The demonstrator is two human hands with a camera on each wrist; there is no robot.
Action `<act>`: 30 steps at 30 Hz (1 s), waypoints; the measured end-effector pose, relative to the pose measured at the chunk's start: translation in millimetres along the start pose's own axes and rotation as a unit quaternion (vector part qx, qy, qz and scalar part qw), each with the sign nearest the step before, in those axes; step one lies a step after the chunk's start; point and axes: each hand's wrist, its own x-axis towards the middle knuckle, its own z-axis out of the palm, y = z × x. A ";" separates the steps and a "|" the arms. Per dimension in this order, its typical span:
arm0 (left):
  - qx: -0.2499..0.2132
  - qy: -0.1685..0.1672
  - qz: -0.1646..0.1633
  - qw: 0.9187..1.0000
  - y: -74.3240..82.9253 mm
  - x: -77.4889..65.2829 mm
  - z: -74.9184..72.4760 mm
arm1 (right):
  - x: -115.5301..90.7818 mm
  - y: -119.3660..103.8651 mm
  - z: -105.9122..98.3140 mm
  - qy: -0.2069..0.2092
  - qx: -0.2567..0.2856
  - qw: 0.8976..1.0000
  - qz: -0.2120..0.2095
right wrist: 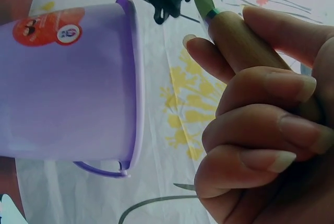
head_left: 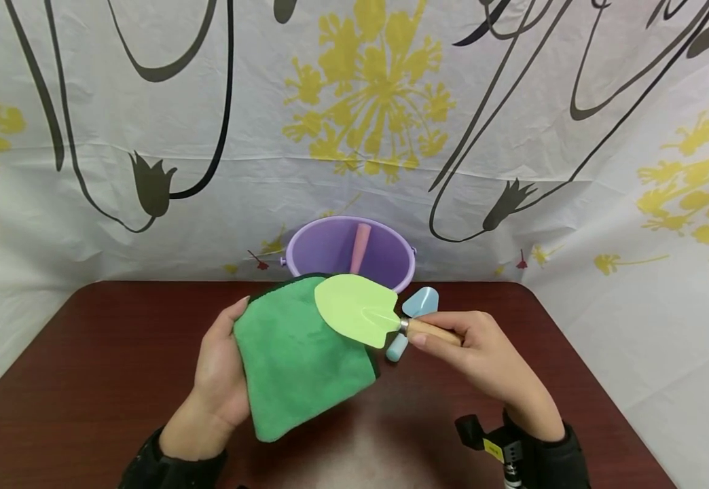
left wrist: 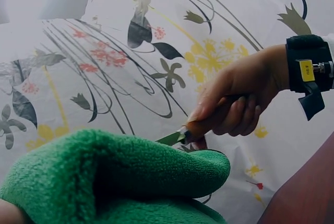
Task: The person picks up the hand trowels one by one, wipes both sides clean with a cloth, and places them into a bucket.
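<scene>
My left hand [head_left: 223, 373] holds a folded green cloth [head_left: 302, 360] at its left edge, above the table; most of the fingers are hidden beneath it. My right hand [head_left: 483, 353] grips the wooden handle of a small garden trowel [head_left: 357, 309] with a light green blade. The blade overlaps the cloth's upper right part in the head view. The left wrist view shows the cloth's fluffy folds [left wrist: 146, 161] with the trowel's handle [left wrist: 201, 127] just beyond. In the right wrist view, curled fingers [right wrist: 250, 130] wrap the handle [right wrist: 245, 41].
A purple bucket [head_left: 318, 248] stands at the table's far edge, a pink handle [head_left: 360, 248] sticking up inside. Right of it lies a light blue toy shovel [head_left: 422, 302], partly behind the trowel. The dark red table [head_left: 116, 353] meets a flower-patterned sheet [head_left: 257, 102] behind.
</scene>
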 end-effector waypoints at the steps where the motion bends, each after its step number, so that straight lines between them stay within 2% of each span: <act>1: 0.006 0.004 -0.004 1.000 -0.9 -0.3 1.2 | 0.7 -0.6 1.5 0.001 -0.001 1.000 -0.002; 6: 0.032 0.013 -0.022 0.999 -6.6 -1.3 7.1 | 3.7 -3.8 8.9 0.008 -0.002 1.000 0.003; 13: 0.034 -0.022 -0.031 0.999 -13.8 -0.8 9.9 | 6.5 -6.2 19.5 0.011 0.002 1.000 -0.002; 22: 0.027 -0.009 -0.059 0.998 -23.4 -0.5 15.2 | 8.1 -11.8 33.4 0.029 -0.005 0.999 -0.015; 24: 0.026 -0.022 -0.058 0.998 -24.6 -0.5 15.1 | 8.2 -13.3 35.5 0.042 -0.021 0.999 -0.012; 30: -0.009 -0.097 -0.074 0.993 -25.4 1.3 12.7 | 8.4 -16.3 39.9 0.069 -0.049 0.996 0.002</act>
